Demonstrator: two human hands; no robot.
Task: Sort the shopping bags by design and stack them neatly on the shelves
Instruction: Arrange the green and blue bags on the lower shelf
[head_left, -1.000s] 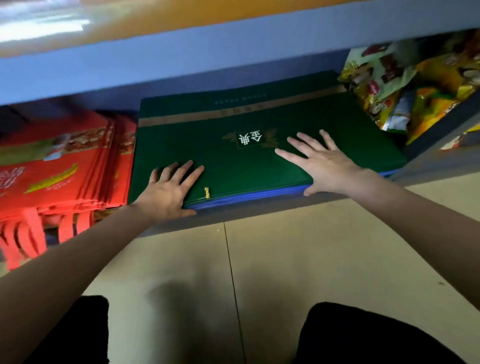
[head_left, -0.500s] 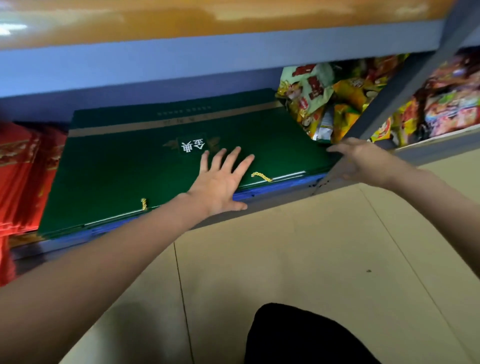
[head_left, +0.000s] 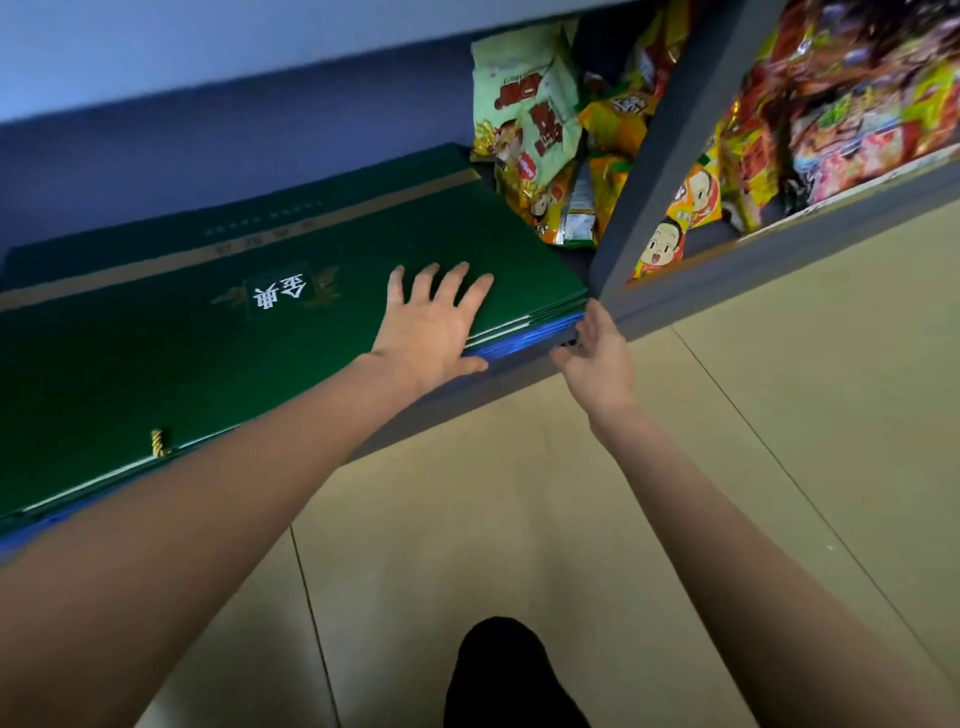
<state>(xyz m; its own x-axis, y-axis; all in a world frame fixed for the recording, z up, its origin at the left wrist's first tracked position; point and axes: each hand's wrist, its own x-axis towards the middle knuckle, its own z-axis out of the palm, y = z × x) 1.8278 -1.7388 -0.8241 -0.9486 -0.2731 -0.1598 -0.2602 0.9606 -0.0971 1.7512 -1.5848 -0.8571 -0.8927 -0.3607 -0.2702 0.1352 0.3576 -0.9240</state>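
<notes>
The shelf (head_left: 519, 374) runs from nine o'clock up toward two o'clock, low above the tiled floor (head_left: 519, 493), and a grey post (head_left: 670, 150) at one o'clock divides it into bays. The green bags (head_left: 182, 353) fill the left bay as one flat pile, logo upward, with blue edges showing beneath at the front lip; one design in one heap is, I judge, what the sorting asks for, and the flat lie keeps the pile low under the board above. Snack packets (head_left: 540, 124) crowd the back corner at twelve o'clock and spill through the right bay, hemming the pile's far end. The left hand (head_left: 434, 325) lies flat on the top bag at the centre, fingers straight and spread, holding nothing, probably pressing the pile down to steady it. The right hand (head_left: 597, 353), just beside at three o'clock, is loosely open with fingertips at the pile's right corner by the post, seemingly nudging the edges square; whether it pinches anything I cannot tell. A gold cord (head_left: 160, 442) pokes out at eight o'clock.
</notes>
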